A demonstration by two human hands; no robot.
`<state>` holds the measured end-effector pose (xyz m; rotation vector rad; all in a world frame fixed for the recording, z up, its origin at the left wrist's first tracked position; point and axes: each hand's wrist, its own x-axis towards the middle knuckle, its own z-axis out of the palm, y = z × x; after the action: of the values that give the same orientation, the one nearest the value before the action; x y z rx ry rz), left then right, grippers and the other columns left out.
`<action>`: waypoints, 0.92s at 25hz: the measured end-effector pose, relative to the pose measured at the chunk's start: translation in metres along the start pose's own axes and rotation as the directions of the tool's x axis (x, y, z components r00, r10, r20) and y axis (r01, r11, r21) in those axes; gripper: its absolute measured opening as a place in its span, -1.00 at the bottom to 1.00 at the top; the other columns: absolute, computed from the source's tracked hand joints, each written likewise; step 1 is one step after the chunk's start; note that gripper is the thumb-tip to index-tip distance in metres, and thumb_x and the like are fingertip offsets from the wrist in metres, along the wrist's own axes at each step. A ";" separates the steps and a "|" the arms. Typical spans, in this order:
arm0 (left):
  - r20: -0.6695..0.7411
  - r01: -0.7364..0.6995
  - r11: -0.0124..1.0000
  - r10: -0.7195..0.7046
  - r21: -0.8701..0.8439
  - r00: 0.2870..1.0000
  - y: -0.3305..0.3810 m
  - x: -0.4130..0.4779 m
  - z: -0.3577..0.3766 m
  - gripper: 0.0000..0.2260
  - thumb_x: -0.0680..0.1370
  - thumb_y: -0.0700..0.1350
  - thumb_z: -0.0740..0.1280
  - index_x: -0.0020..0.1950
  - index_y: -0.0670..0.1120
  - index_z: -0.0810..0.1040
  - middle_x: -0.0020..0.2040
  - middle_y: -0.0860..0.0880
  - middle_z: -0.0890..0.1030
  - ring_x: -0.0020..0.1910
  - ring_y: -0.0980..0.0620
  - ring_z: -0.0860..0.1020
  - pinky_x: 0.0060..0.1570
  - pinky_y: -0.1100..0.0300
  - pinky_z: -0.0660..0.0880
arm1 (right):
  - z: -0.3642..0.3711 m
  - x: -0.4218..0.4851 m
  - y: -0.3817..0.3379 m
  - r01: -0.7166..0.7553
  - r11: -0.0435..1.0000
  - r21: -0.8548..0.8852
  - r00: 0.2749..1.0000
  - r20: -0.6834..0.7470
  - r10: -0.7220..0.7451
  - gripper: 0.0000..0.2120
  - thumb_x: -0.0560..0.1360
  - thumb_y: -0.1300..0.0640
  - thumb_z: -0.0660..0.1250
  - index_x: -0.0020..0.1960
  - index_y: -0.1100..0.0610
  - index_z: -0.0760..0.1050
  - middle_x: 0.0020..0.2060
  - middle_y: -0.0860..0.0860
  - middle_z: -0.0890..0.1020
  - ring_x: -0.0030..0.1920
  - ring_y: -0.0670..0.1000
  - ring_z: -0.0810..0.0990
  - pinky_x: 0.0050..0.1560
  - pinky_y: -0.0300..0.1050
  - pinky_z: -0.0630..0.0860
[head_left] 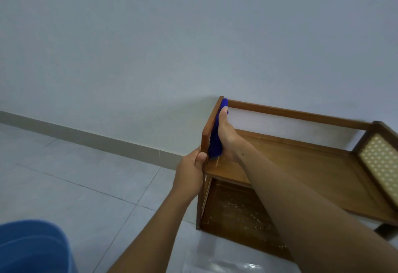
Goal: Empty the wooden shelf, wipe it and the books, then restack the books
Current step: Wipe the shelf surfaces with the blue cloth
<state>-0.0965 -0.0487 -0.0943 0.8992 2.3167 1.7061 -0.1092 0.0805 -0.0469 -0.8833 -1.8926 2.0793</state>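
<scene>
— How were the arms placed?

— Both reached forward to the wooden shelf (301,113), which stood on the tiled floor (86,175) against the wall. The left hand (190,174) gripped the front edge of the left side panel (209,123), fingers wrapped round the outside, thumb on the edge.

— And the right?

— The right hand (227,135) was inside the upper tier, holding a blue cloth (215,144) pressed against that panel's inner face. Its thumb pointed up toward the top rail and its fingers were hidden. The cloth sat between palm and wood, just across the panel from the left hand.

— Anything in the shelf?

— Pale specks lay scattered over the lower board (232,212). The opposite end had a woven cane panel (379,160).
</scene>
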 end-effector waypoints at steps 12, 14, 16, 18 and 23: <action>0.026 0.069 0.997 -0.070 0.034 0.997 0.009 -0.001 0.001 -0.75 0.66 0.03 0.01 -0.13 0.11 0.40 -0.19 0.06 0.57 -0.17 0.11 0.57 -0.21 0.39 0.49 | -0.030 -0.059 0.031 0.023 1.000 0.019 0.983 0.183 -0.026 -0.55 0.58 -0.22 0.12 0.20 0.11 0.47 0.09 0.16 0.63 0.14 0.21 0.59 0.24 0.17 0.49; 0.044 0.105 0.992 -0.108 0.064 0.993 0.008 0.001 0.000 -0.73 0.65 0.05 0.00 -0.09 0.07 0.44 -0.11 -0.02 0.60 -0.07 0.01 0.59 -0.11 0.24 0.50 | -0.043 -0.070 0.032 -0.045 0.983 0.178 0.986 0.167 0.015 -0.62 0.59 -0.15 0.16 0.22 0.10 0.45 0.11 0.16 0.62 0.14 0.18 0.59 0.23 0.11 0.50; 0.018 0.135 0.982 -0.139 0.134 0.990 0.011 0.000 0.000 -0.70 0.66 0.04 0.00 0.06 -0.01 0.49 -0.02 -0.06 0.60 0.01 -0.02 0.58 -0.06 0.20 0.49 | -0.058 -0.081 0.036 -0.086 0.918 0.386 0.995 0.084 0.058 -0.68 0.58 -0.09 0.21 0.20 0.09 0.46 0.08 0.12 0.64 0.07 0.12 0.61 0.15 0.05 0.51; -0.084 0.118 0.970 -0.102 0.214 0.991 0.020 -0.004 0.000 -0.64 0.67 0.04 -0.01 0.23 -0.08 0.49 0.02 -0.04 0.58 0.06 -0.02 0.57 -0.03 0.19 0.48 | -0.077 -0.091 0.039 -0.071 0.813 0.578 0.997 0.016 0.076 -0.68 0.56 -0.08 0.24 0.22 0.08 0.49 0.05 0.08 0.67 0.04 0.09 0.62 0.11 0.02 0.49; -0.412 -0.043 0.966 0.149 0.257 0.899 0.059 -0.012 0.004 -0.59 0.66 0.03 0.01 0.40 -0.10 0.40 0.30 -0.07 0.53 0.31 0.03 0.46 0.21 0.25 0.43 | -0.129 -0.124 0.030 -0.004 0.640 0.768 0.993 -0.070 0.091 -0.64 0.53 -0.14 0.26 0.21 0.05 0.53 0.15 0.08 0.65 0.21 0.13 0.58 0.27 0.12 0.40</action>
<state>-0.0626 -0.0413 -0.0453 0.7424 2.8627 1.8438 0.0680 0.1198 -0.0395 -0.7747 -0.7378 2.4585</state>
